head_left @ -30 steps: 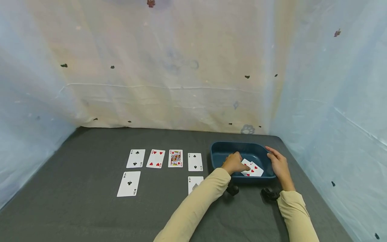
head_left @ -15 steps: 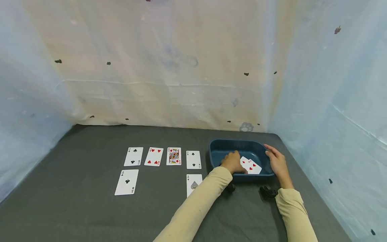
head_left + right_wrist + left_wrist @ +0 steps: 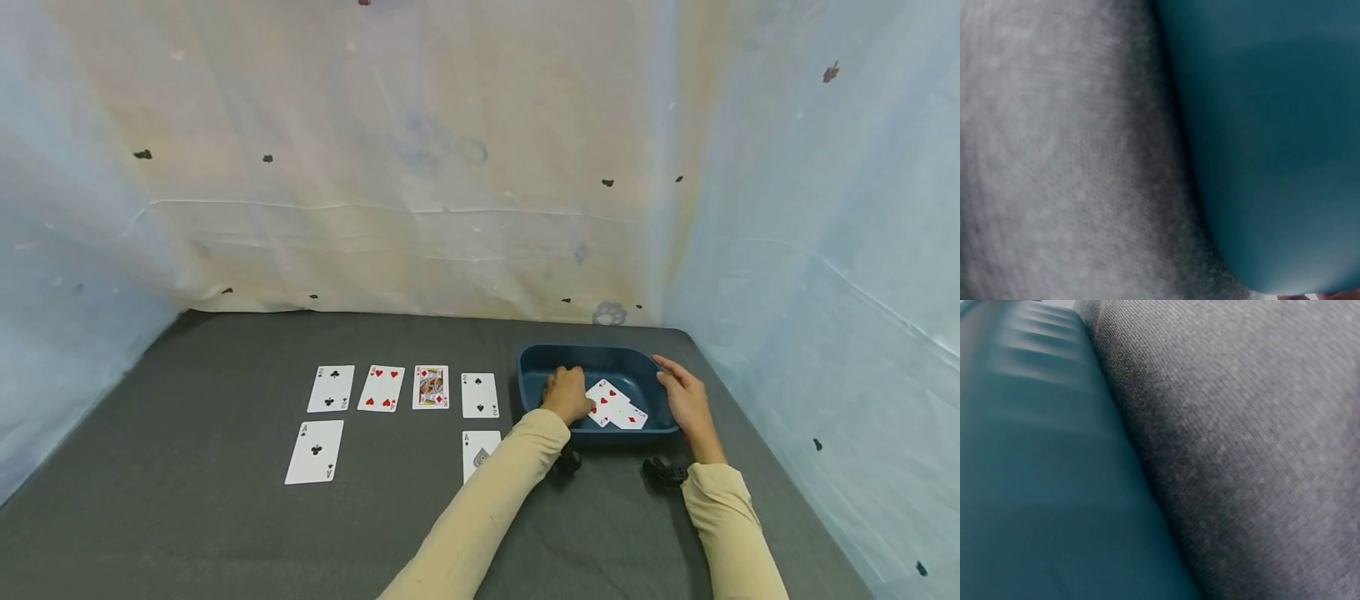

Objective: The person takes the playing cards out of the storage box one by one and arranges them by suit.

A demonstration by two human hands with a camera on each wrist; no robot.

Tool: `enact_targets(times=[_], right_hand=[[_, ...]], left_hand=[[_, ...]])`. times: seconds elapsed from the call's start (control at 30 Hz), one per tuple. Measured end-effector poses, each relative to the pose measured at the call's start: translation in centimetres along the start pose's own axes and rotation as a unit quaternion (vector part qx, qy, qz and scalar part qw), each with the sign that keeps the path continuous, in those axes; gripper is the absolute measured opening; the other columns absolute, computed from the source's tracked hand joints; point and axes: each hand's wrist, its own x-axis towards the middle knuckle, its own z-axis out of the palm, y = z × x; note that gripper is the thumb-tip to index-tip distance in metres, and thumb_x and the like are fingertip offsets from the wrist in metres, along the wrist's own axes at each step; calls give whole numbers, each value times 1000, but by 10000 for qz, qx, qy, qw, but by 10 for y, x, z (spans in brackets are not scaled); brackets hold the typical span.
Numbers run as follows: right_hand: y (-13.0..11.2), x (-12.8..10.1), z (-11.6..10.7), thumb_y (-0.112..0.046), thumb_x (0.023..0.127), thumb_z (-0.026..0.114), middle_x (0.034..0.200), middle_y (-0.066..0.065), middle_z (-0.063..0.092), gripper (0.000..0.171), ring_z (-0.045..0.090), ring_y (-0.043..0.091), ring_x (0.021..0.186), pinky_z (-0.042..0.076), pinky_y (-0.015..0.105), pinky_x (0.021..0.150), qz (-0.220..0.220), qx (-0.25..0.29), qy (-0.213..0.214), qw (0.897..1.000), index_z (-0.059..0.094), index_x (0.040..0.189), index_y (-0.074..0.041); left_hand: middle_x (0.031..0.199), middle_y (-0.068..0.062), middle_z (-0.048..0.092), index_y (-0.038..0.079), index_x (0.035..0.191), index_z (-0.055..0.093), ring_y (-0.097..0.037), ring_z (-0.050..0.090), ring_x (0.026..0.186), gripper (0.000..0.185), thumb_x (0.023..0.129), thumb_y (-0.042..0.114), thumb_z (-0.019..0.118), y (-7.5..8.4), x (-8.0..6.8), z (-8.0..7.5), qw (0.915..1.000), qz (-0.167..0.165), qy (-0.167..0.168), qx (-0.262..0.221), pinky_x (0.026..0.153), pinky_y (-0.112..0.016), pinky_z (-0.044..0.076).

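Two hands are at the blue tub, which sits on the grey desk toward its far right corner. The left hand reaches over the tub's near left rim with its fingers curled down inside, right beside the loose cards that lie face up on the tub's floor; it seems to touch the left edge of the nearest one, though I cannot tell for sure whether it pinches it. Those cards show red pips and overlap one another untidily. The right hand rests on the tub's right rim, fingers fairly straight and laid along the edge, thumb toward the inside.

To the left of the tub, four cards lie face up in a row: a two of clubs farthest left, then a four of hearts, a king of diamonds and a two of spades nearest the tub. Nearer to the person, an ace of clubs lies below the two of clubs, and an ace of spades lies below the two of spades, its right corner hidden by the left sleeve.

Both wrist views are blurred and show only the tub's blue wall against the grey cloth.
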Motion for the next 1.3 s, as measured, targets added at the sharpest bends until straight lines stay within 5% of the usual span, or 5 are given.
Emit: enact_targets(times=[0.23, 0.67, 1.3], right_hand=[[-2, -1, 0, -18, 105, 41, 139, 27, 45, 42, 41, 39, 126, 28, 54, 105, 54, 9, 0, 10000, 46, 142, 0], [-1, 0, -1, -17, 104, 42, 140, 27, 45, 41, 41, 39, 126, 28, 54, 105, 92, 36, 48, 9999, 46, 142, -1], [-1, -1, 0, -16, 104, 41, 138, 27, 46, 41, 42, 40, 125, 29, 54, 105, 88, 38, 88, 9999, 47, 141, 0]], left_hand=[[106, -7, 52, 11, 102, 63, -26, 47, 102, 59, 64, 50, 88, 0, -1, 1, 9995, -138, -125, 259, 84, -40, 41], [109, -7, 49, 12, 96, 62, -24, 41, 99, 49, 66, 37, 90, 7, -2, -1, 9968, -289, -501, 544, 81, -39, 34], [94, 1, 60, 15, 97, 61, -15, 54, 96, 24, 80, 12, 78, 1, 3, -2, 9968, 199, -107, -767, 86, -43, 37]])
